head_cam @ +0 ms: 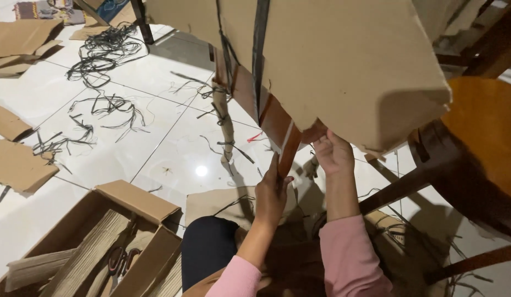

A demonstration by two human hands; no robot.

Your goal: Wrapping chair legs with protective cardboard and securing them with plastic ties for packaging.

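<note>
The left hand (273, 192) pinches the brown wooden leg (288, 148); the right hand (332, 153) grips the cardboard wrapping (349, 60) at its lower edge, seemingly mid-unwrapping; peeling calls for steady pull.

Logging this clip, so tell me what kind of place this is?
Probably a home or small workshop floor used for unpacking furniture: white floor tiles, cut black strapping, an open cardboard box and a wooden chair.

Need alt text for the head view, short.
Two hands in pink sleeves work at a cardboard-wrapped wooden piece: left hand on its brown wooden leg, right hand at the cardboard wrapping. Black strap scraps litter the white tile floor.
</note>
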